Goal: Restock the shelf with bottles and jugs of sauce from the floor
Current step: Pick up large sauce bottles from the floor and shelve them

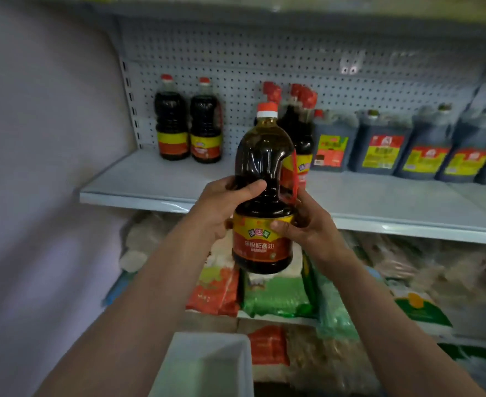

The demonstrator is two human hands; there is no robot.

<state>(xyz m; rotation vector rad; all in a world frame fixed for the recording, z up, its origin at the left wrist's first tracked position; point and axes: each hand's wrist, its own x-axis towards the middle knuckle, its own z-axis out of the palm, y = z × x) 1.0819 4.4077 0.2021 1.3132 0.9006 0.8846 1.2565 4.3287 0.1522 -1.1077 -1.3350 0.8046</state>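
Both hands held one sauce bottle up in front of the shelf.

The sauce bottle point(262, 193), dark with a red cap and a red-and-yellow label, stood upright in the air, level with the front edge of the shelf point(138, 193) and not resting on it. The left hand point(221, 207) wrapped its waist, thumb across the front; the right hand point(304, 222) gripped the other side, thumb on the label, beside the bottle's red handle. On the shelf, two matching bottles point(189, 124) stood at the back left, touching each other. More red-capped bottles point(300, 124) stood behind the held one, and a row of dark jugs point(408, 144) ran to the right. Below the shelf lay stacked bags point(270, 293), and a white bin point(207, 365) sat between the forearms.
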